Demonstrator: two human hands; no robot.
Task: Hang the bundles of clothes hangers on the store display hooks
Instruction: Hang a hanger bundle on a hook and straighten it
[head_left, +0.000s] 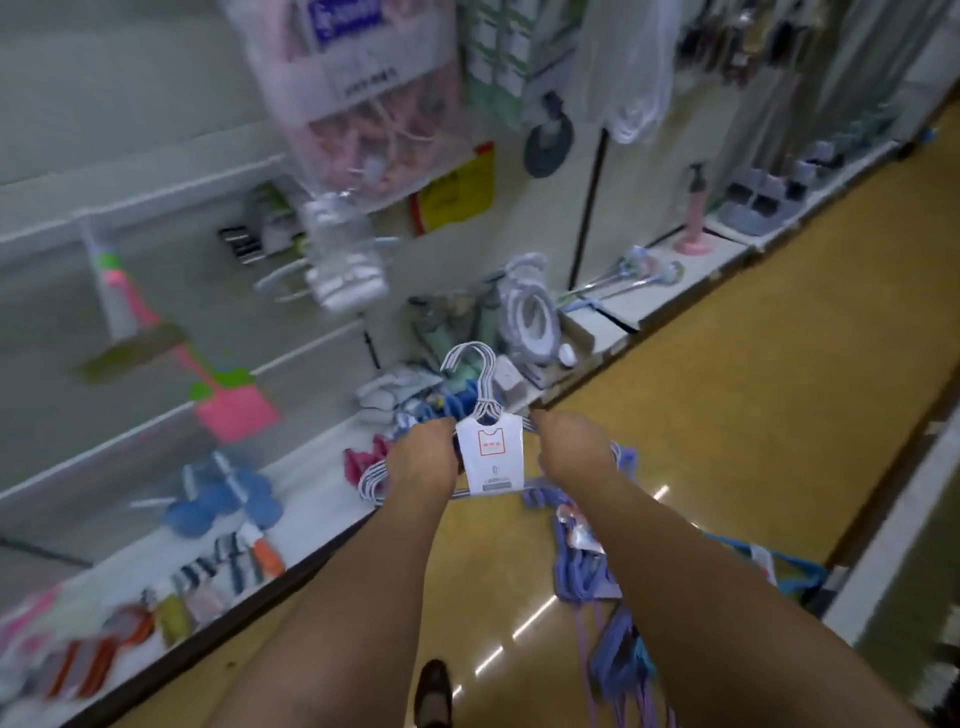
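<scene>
Left hand (421, 457) | right hand (571, 447) | both grip white hanger bundle (488, 452) between them

pink dustpan (236, 411) on the wall panel, yellow sign (457, 189), pink dispenser bottle (695, 210) on the shelf, yellow floor (753, 415)

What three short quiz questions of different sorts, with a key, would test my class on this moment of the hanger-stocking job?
1. True or false: the white hanger bundle is already hung on a display hook.
2. Multiple choice: the card label on that bundle is mainly A) white, B) black, C) green.
3. Fill in: the left hand and the right hand grip the bundle on either side of the ____.

Key: 1 false, both hands hold it in the air in front of the shelf; 2 A; 3 label.
</scene>
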